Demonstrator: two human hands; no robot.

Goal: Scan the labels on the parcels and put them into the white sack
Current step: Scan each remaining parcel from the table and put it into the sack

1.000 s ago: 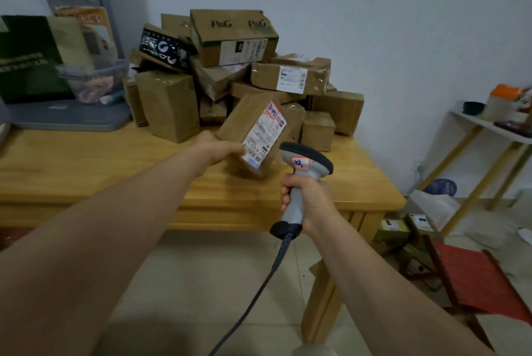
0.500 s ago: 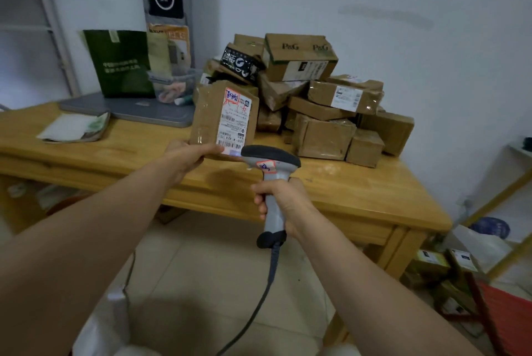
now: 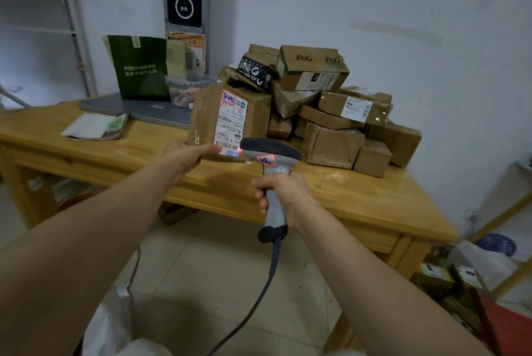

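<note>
My left hand [image 3: 188, 158] grips the bottom of a brown cardboard parcel [image 3: 207, 116], held upright above the table's front edge with its white label facing me. My right hand [image 3: 283, 197] grips the handle of a grey barcode scanner [image 3: 270, 154], whose head points at the label's lower edge. A red light glows at the scanner's nose by the label. A pile of several taped brown parcels [image 3: 334, 116] lies on the wooden table [image 3: 359, 197] behind. The white sack [image 3: 112, 324] shows at the bottom left, near my left arm.
A grey laptop [image 3: 144, 109], a green paper bag [image 3: 142, 67] and a paper stack [image 3: 95, 126] sit on the table's left part. Small boxes and a red stool [image 3: 509, 327] crowd the floor at right. The scanner cable [image 3: 259, 295] hangs toward the tiled floor.
My view has swung left, bringing the sack into sight. My left hand has turned the parcel upright with its label toward me. The scanner now glows red at the label.
</note>
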